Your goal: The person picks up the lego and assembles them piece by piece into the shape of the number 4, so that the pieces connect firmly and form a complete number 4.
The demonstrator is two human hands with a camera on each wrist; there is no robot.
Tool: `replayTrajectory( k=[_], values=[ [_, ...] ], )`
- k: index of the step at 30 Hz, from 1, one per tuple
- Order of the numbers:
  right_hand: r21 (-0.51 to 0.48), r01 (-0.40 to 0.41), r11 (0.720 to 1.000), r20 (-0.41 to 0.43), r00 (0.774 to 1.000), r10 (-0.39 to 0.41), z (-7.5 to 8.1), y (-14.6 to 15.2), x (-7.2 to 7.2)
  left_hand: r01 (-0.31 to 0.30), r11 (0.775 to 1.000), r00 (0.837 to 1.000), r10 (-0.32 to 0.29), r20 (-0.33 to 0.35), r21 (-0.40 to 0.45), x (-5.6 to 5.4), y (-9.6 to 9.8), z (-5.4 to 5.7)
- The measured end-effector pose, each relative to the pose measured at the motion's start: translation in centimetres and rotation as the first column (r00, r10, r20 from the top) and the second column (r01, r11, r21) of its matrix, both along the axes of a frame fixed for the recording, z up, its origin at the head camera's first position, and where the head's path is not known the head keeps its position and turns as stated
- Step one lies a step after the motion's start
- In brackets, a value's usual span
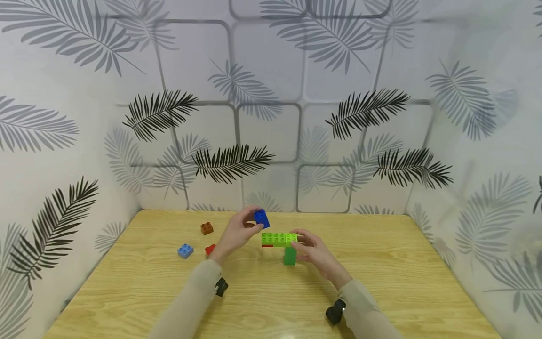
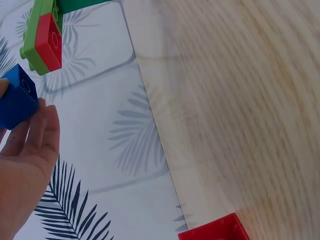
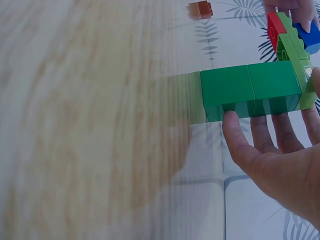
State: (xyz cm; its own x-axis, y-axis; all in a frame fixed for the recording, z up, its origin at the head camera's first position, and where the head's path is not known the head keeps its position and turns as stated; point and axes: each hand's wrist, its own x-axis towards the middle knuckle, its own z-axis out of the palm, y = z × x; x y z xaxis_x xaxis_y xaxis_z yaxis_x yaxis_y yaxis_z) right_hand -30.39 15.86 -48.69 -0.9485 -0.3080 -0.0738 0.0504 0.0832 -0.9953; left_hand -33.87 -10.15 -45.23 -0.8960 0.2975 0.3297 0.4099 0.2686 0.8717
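Observation:
My left hand [image 1: 238, 234] pinches a dark blue toy brick [image 1: 262, 219] between thumb and fingers, just above the left end of a brick structure. That structure has two stacked green bricks [image 3: 250, 92] as a column, with a lime green row [image 1: 273, 238] of studded bricks lying across the top and jutting left. A red brick [image 2: 49, 44] sits on the underside of its far left end. My right hand [image 1: 318, 256] grips the structure at its right end, fingers along the green column and thumb near the lime top. The blue brick and the lime row are apart.
On the wooden table [image 1: 254, 301], left of the hands, lie a light blue brick [image 1: 185, 251], a brown brick [image 1: 206, 228] and a red brick [image 1: 209, 249], partly behind my left wrist. A leaf-patterned wall covering [image 1: 271, 132] rises behind the table.

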Motion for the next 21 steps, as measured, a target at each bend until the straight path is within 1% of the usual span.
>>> replayTrajectory(
  k=[3,5,15,21],
  values=[
    [-0.001,0.003,1.000,-0.006,1.000,-0.003,0.0,0.0,0.0,0.018,1.000,0.999,-0.019,-0.040,-0.025,0.1,0.5,0.0],
    [-0.001,0.003,1.000,-0.008,1.000,-0.003,0.0,0.1,0.0,0.031,0.999,0.998,-0.033,-0.048,-0.033,0.2,0.8,0.1],
    [0.011,-0.004,1.000,-0.017,1.000,0.004,0.0,0.0,-0.1,0.086,0.996,0.996,-0.086,-0.023,0.006,0.8,1.7,0.0],
    [0.015,-0.006,1.000,-0.012,1.000,0.006,0.0,0.0,-0.1,0.095,0.995,0.995,-0.096,-0.029,-0.034,0.9,2.2,0.0]
  ],
)
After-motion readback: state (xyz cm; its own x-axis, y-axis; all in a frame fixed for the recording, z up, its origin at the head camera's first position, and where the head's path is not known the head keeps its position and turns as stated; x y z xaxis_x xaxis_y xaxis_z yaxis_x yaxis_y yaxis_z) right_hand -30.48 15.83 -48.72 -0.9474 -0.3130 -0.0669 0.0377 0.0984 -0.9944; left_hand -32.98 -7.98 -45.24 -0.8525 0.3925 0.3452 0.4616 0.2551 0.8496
